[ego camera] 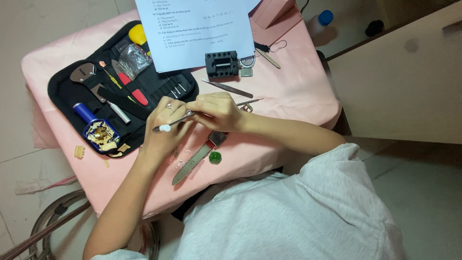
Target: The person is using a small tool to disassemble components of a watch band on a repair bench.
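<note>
While I'm watching from the head view, both hands are meeting over the pink surface (298,91). My left hand (166,127) is curling around a thin metal tool with a white tip (165,128), its fingers (169,110) pressed together on the shaft, and there's a ring on one of them. My right hand (216,111) is sitting right against the left one, fingers bunched tight and pinching the same tool nearer its middle; I can't tell if something tiny is also caught in there.

Just below the right fingers, a watch with a grey strap (195,161) is lying flat on the surface, its square case almost touching the heel of that hand. A small green round thing (215,157) is sitting just beside the strap. Past the right fingers, a pair of tweezers (227,88) is resting on the cloth, and further out a black watch holder block (221,63) is standing under the edge of a printed sheet of paper (192,29).

Off to the left of the left fingers, an open black tool case (62,91) is spread out with a red-handled tool (137,94), a blue cylinder (84,112) and a little blue tray of bits (102,136).
</note>
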